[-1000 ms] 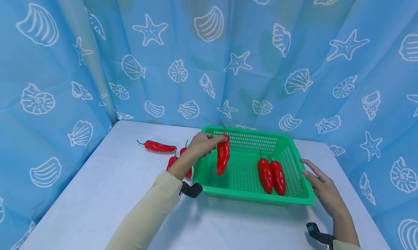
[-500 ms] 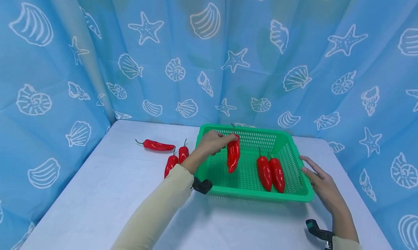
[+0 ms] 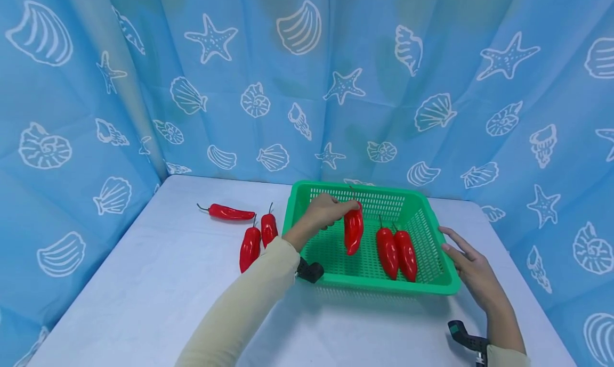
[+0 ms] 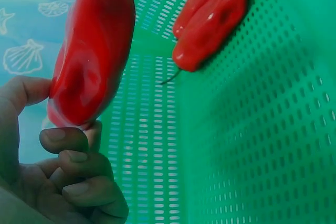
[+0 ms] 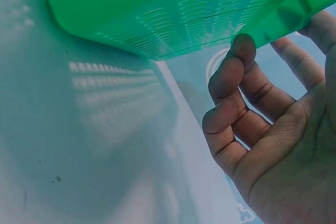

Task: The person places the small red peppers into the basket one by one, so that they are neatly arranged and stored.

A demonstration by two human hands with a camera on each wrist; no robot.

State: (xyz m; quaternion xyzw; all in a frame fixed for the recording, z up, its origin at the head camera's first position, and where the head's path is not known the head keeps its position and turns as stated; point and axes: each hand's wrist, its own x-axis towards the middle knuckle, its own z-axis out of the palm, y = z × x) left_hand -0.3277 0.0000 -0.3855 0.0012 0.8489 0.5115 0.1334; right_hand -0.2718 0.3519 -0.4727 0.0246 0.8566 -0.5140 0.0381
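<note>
My left hand (image 3: 328,210) pinches a red chili pepper (image 3: 354,229) near its stem end, between thumb and fingers. The pepper hangs tip down over the inside of the green basket (image 3: 336,282). In the left wrist view, the held pepper (image 4: 97,45) stands out large beside the thumb. Two more red peppers (image 3: 387,252) lie side by side at the basket's right. My right hand (image 3: 479,276) touches the basket's right rim with thumb and index finger. Its other fingers (image 5: 226,77) are loosely bent below the rim, apart from the basket wall in the right wrist view.
Three red peppers lie left of the basket on the white table (image 3: 144,282): one crosswise pepper (image 3: 230,212) farther back and two upright ones, including the nearer pepper (image 3: 250,248). A blue curtain (image 3: 288,79) with shell prints stands behind the table and along its sides.
My left hand has carried the pepper to the right, farther over the basket. More of the two nearer table peppers shows now. The right hand stays at the rim.
</note>
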